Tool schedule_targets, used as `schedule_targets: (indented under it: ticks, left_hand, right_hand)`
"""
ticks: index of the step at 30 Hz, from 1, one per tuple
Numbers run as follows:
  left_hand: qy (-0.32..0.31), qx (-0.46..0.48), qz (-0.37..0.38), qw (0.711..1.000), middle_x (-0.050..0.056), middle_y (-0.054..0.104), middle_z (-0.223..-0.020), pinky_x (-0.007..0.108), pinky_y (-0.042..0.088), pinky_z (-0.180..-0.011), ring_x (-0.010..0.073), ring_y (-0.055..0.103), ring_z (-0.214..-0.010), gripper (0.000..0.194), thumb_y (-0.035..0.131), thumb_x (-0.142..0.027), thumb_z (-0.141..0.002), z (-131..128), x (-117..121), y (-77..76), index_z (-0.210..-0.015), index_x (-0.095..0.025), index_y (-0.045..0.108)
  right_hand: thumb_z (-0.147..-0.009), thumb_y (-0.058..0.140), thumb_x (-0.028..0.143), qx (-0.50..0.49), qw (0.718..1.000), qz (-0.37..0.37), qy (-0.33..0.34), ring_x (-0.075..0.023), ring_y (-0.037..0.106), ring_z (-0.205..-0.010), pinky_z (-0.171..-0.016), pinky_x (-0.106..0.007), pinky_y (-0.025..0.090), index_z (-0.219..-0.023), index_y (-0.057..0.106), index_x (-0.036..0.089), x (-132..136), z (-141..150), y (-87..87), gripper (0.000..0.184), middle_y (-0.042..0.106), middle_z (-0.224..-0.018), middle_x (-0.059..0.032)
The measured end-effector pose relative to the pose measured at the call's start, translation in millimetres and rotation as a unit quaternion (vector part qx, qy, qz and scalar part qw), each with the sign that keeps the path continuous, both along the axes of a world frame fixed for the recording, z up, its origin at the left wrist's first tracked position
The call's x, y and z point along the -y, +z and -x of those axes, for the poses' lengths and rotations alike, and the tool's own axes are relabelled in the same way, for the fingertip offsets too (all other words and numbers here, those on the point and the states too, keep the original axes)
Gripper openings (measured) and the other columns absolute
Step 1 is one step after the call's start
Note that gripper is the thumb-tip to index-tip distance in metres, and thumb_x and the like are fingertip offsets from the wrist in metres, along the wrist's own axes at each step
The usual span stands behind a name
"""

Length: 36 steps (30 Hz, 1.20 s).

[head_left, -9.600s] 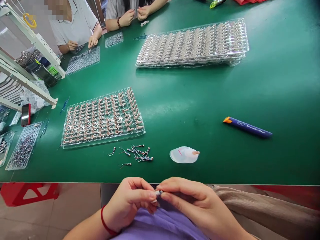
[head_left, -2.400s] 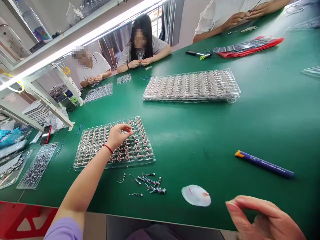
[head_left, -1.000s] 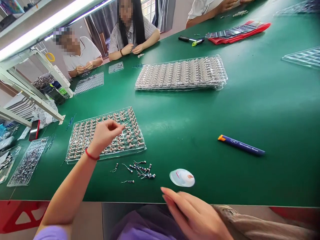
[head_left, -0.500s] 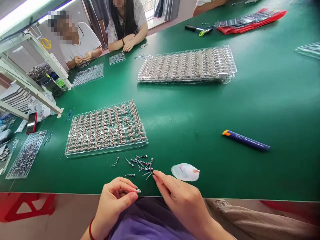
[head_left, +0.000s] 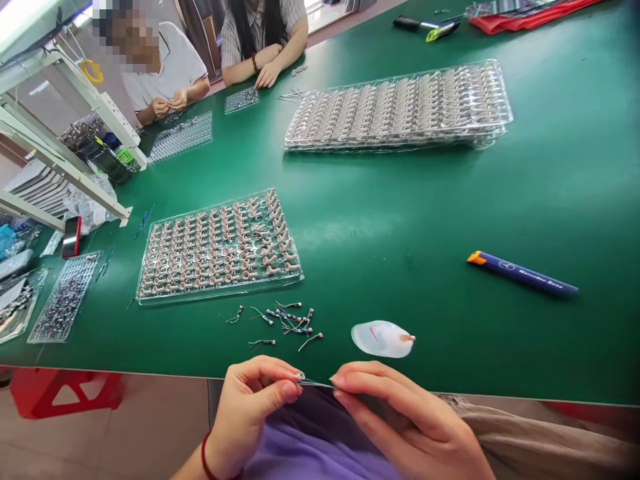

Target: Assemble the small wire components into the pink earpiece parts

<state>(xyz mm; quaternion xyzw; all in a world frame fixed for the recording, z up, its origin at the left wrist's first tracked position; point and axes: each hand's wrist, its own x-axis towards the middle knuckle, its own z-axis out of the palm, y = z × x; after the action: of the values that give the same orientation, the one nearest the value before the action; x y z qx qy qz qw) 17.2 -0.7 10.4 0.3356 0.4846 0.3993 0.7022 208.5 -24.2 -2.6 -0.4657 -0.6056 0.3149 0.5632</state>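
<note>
Above my lap, just in front of the table edge, my left hand (head_left: 263, 397) pinches a small pale earphone shell (head_left: 299, 377) between thumb and fingers. My right hand (head_left: 400, 417) faces it, fingertips closed on a small wired circuit board that they mostly hide. Thin wires (head_left: 316, 383) stretch between the two hands. On the table beyond lies a loose pile of wired circuit boards (head_left: 295, 320). Right of the pile is a translucent plastic piece (head_left: 383, 339) with a pinkish tip. A clear tray (head_left: 220, 290) holds rows of beige earphone shells.
A stack of filled clear trays (head_left: 400, 110) stands farther back. At the right lies a blue box cutter-like tool (head_left: 523, 273) with an orange end. A phone (head_left: 71, 237), a parts tray (head_left: 65, 297) and a shelf frame (head_left: 65, 170) occupy the left. Two co-workers (head_left: 170, 67) sit across.
My left hand has come back from the tray with a pale shell. My right hand has gone to the pile, taken a wired board and drawn it to my left hand.
</note>
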Motion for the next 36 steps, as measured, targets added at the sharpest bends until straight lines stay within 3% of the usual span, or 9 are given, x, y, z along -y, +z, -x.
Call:
schedule_targets:
  ticks: [4,9,14,20,23,26,29,36]
  left_hand:
    - [0.015,0.017,0.010,1.000,0.003,0.073,-0.081,0.021,0.050,-0.070,0.0102,0.064,-0.069,0.012,0.088,-0.020,-0.063,-0.1,2.5,2.3,-0.070,-0.020,0.078]
    - [-0.004,-0.026,-0.033,0.999,0.002,0.068,-0.077,0.020,0.049,-0.067,0.0102,0.061,-0.071,0.010,0.087,-0.021,-0.063,-0.9,4.5,-0.5,-0.067,-0.021,0.078]
    - [-0.013,-0.048,-0.071,0.996,0.002,0.064,-0.078,0.020,0.050,-0.060,0.0101,0.060,-0.066,0.015,0.087,-0.023,-0.063,-9.9,7.7,-1.8,-0.077,-0.027,0.081]
    - [-0.026,-0.031,-0.091,0.995,0.002,0.063,-0.077,0.020,0.050,-0.063,0.0102,0.061,-0.069,0.011,0.086,-0.026,-0.066,-12.0,4.9,2.2,-0.075,-0.029,0.081]
    - [-0.061,-0.037,-0.088,0.994,0.001,0.064,-0.074,0.019,0.049,-0.063,0.0096,0.060,-0.068,0.009,0.086,-0.026,-0.066,-6.8,-0.4,7.8,-0.073,-0.028,0.081]
    - [-0.084,-0.076,-0.101,0.988,0.002,0.064,-0.073,0.019,0.047,-0.062,0.0091,0.059,-0.066,0.007,0.085,-0.023,-0.067,-1.1,-5.5,13.4,-0.073,-0.025,0.081]
    - [-0.061,-0.071,-0.105,0.990,0.002,0.065,-0.074,0.019,0.048,-0.063,0.0094,0.060,-0.067,0.007,0.085,-0.023,-0.068,3.0,-7.7,14.7,-0.073,-0.025,0.080]
    - [-0.014,-0.001,-0.008,1.000,0.003,0.068,-0.093,0.025,0.054,-0.076,0.0116,0.067,-0.074,0.015,0.086,-0.022,-0.066,1.0,-4.6,10.2,-0.079,-0.022,0.080]
  right_hand:
    - [-0.082,0.067,0.011,-0.012,1.000,0.020,-0.006,-0.0142,0.071,-0.071,-0.065,-0.016,0.058,-0.089,0.070,0.024,1.8,-1.0,-0.7,0.015,0.072,-0.081,-0.0019]
    - [-0.081,0.068,0.013,-0.047,0.998,0.044,-0.003,-0.0140,0.070,-0.069,-0.065,-0.016,0.058,-0.087,0.070,0.024,3.7,-0.3,-0.9,0.013,0.072,-0.078,-0.0015]
    - [-0.082,0.071,0.023,-0.083,0.992,0.094,0.014,-0.0134,0.068,-0.065,-0.061,-0.016,0.057,-0.083,0.072,0.023,6.4,5.3,-4.3,0.001,0.072,-0.075,-0.0017]
    - [-0.083,0.069,0.022,-0.120,0.980,0.140,0.069,-0.0119,0.066,-0.061,-0.056,-0.015,0.054,-0.080,0.070,0.022,4.8,8.0,-0.8,0.003,0.069,-0.071,-0.0006]
    - [-0.084,0.065,0.018,-0.083,0.977,0.150,0.124,-0.0114,0.066,-0.061,-0.057,-0.016,0.053,-0.078,0.070,0.021,-0.6,1.3,7.2,0.009,0.070,-0.070,-0.0004]
    - [-0.084,0.062,0.013,-0.026,0.979,0.133,0.151,-0.0112,0.067,-0.063,-0.060,-0.016,0.053,-0.080,0.070,0.021,-5.1,-7.4,14.2,0.012,0.070,-0.073,-0.0010]
    - [-0.083,0.061,0.009,-0.003,0.989,0.086,0.123,-0.0105,0.067,-0.062,-0.059,-0.015,0.054,-0.083,0.070,0.021,-6.4,-13.8,17.9,0.015,0.070,-0.073,-0.0008]
    - [-0.081,0.062,0.006,0.000,0.998,0.009,0.064,-0.0129,0.069,-0.064,-0.059,-0.016,0.057,-0.088,0.069,0.023,-3.7,-16.7,19.7,0.020,0.070,-0.077,-0.0027]
